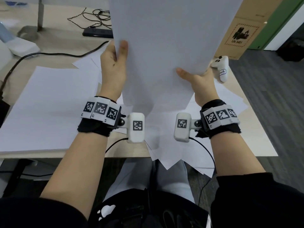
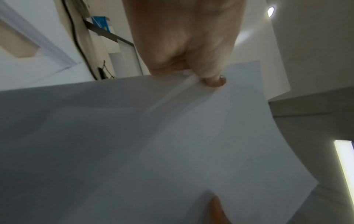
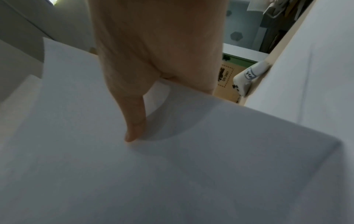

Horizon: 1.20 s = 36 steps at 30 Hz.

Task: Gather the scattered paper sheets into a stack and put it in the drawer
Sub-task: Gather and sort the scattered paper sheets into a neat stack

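A loose stack of white paper sheets [image 1: 161,46] is raised upright over the desk, its uneven lower corners fanned out near the desk's front edge. My left hand [image 1: 115,63] pinches the stack's left edge, thumb on the near face; the left wrist view shows the same pinch on the paper sheets [image 2: 153,136] by my left hand [image 2: 191,65]. My right hand [image 1: 195,79] grips the right edge, thumb across the front. In the right wrist view the thumb of my right hand [image 3: 134,121] lies on the paper sheets [image 3: 172,166]. More white sheets [image 1: 49,104] lie flat on the desk. No drawer is in view.
A white game controller [image 1: 220,66] lies at the desk's right edge, beside a cardboard box [image 1: 246,30]. A dark phone [image 1: 97,32], black cables [image 1: 49,54] and a lamp base [image 1: 29,32] occupy the far left of the desk. Grey carpet lies to the right.
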Each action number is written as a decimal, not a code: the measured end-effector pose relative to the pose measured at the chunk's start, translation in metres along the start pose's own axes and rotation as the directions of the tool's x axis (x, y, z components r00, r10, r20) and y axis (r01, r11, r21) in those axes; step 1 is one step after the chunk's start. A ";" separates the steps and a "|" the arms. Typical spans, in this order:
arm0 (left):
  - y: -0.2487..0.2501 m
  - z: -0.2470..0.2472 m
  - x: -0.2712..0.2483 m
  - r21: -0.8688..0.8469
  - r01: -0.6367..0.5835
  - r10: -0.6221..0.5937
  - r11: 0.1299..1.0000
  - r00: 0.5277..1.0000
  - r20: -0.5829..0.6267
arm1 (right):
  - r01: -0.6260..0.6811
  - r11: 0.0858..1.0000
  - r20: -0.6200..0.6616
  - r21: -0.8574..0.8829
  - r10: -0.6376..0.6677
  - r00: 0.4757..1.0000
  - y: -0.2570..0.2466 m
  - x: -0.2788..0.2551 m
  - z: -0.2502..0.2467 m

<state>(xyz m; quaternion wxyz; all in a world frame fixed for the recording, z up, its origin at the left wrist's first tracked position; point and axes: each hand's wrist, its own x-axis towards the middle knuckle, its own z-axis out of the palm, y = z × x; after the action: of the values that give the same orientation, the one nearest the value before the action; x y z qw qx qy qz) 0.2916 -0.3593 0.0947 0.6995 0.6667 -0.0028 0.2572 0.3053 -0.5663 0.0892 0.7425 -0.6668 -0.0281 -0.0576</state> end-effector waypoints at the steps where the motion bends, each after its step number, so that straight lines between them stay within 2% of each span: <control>1: -0.004 0.001 -0.003 0.009 0.038 -0.038 0.999 0.999 0.003 | -0.038 0.999 0.000 -0.020 0.038 0.999 0.007 -0.001 -0.001; 5: -0.022 -0.003 -0.014 0.109 0.156 -0.163 0.982 0.985 0.063 | -0.141 0.989 -0.038 -0.045 0.139 0.990 0.027 -0.004 -0.001; 9: -0.037 -0.018 -0.012 0.282 0.313 -0.333 0.907 0.943 0.026 | -0.155 0.986 -0.067 -0.053 0.151 0.986 0.031 0.002 -0.003; 10: -0.041 -0.023 -0.010 0.352 0.358 -0.381 0.865 0.925 -0.005 | -0.164 0.984 -0.065 -0.070 0.159 0.985 0.032 0.004 -0.005; 12: -0.048 -0.031 -0.009 0.533 0.438 -0.481 0.724 0.874 -0.065 | -0.192 0.971 -0.062 -0.141 0.185 0.981 0.037 0.007 -0.010; 15: -0.056 -0.033 -0.014 0.694 0.486 -0.598 0.530 0.795 -0.101 | -0.255 0.917 -0.071 -0.307 0.245 0.967 0.047 0.009 -0.019; 18: -0.059 -0.025 -0.015 0.768 0.456 -0.614 0.450 0.782 -0.105 | -0.342 0.838 -0.137 -0.426 0.314 0.939 0.057 0.015 -0.026; 21: -0.063 -0.019 -0.010 0.766 0.471 -0.634 0.437 0.766 -0.109 | -0.441 0.762 -0.238 -0.474 0.372 0.897 0.067 0.024 -0.031; 24: -0.066 -0.014 -0.007 0.661 0.543 -0.636 0.518 0.761 -0.128 | -0.498 0.694 -0.283 -0.520 0.410 0.867 0.072 0.031 -0.033; 26: -0.067 -0.013 -0.003 0.590 0.599 -0.610 0.542 0.763 -0.215 | -0.508 0.665 -0.294 -0.547 0.416 0.861 0.074 0.036 -0.035; 29: -0.069 -0.014 0.003 0.587 0.639 -0.557 0.497 0.753 -0.349 | -0.509 0.649 -0.307 -0.566 0.407 0.860 0.073 0.039 -0.035; 32: -0.072 -0.015 0.009 0.588 0.651 -0.565 0.480 0.743 -0.360 | -0.511 0.651 -0.331 -0.561 0.390 0.859 0.075 0.046 -0.031; 36: -0.072 -0.018 0.020 0.500 0.709 -0.601 0.497 0.697 -0.391 | -0.502 0.659 -0.342 -0.561 0.368 0.865 0.079 0.052 -0.027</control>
<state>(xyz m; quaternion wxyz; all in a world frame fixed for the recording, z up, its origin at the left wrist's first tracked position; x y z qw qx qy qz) 0.3293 -0.3335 0.0326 0.4826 0.7828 0.3928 0.0116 0.3659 -0.5870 0.0146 0.4645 -0.8542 0.2280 0.0503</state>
